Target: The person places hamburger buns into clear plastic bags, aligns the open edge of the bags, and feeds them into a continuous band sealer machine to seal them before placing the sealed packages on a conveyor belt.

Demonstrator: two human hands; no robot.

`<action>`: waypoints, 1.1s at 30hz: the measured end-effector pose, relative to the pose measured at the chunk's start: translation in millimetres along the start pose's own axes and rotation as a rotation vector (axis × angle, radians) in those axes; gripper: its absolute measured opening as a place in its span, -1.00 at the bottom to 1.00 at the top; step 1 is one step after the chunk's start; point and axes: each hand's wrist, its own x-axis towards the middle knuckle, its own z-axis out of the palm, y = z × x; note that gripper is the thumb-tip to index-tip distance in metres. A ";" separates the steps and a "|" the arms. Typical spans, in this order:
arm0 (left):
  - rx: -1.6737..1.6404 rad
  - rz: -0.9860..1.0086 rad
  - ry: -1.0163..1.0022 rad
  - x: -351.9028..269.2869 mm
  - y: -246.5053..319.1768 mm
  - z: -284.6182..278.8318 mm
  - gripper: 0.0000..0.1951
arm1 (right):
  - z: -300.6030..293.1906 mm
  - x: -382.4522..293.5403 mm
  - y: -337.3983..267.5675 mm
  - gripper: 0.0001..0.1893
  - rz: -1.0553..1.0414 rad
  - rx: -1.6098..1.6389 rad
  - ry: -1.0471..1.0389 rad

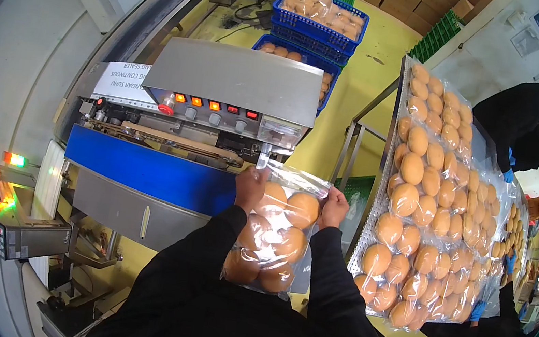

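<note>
Between my hands is a clear plastic bag of round buns, its mouth stretched flat at the top. My left hand grips the left corner of the mouth, close to the inlet of a continuous band sealer. The right corner is pinched in my right hand. Several buns sit in two columns inside the bag, and glare covers part of them. Left of the bag runs the sealer's blue conveyor belt. Lit switches and a red stop button show on the sealer's front.
A perforated metal table on my right carries many bagged buns. Co-workers with blue gloves stand beyond it. Stacked blue crates with buns stand behind the sealer. A machine with a control panel is at the left.
</note>
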 end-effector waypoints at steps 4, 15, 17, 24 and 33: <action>-0.003 0.148 -0.010 -13.5 46.1 -53.2 -0.72 | -13.7 5.5 4.5 -0.88 0.023 -0.011 -0.002; 0.466 0.855 -0.187 113.8 152.4 -197.3 -0.34 | -8.9 1.8 1.1 -0.93 -0.078 -0.023 -0.111; 0.469 0.857 -0.206 114.8 146.4 -195.5 -0.34 | -6.2 -5.6 -7.1 -0.92 0.042 0.086 -0.124; 0.144 0.879 0.078 77.9 154.1 -178.8 -0.65 | -12.7 0.7 -11.5 -0.92 0.057 -0.048 -0.081; -0.098 0.259 -0.197 -86.3 -17.6 -76.1 -0.89 | 2.1 1.6 -21.0 -0.91 -0.001 -0.074 -0.143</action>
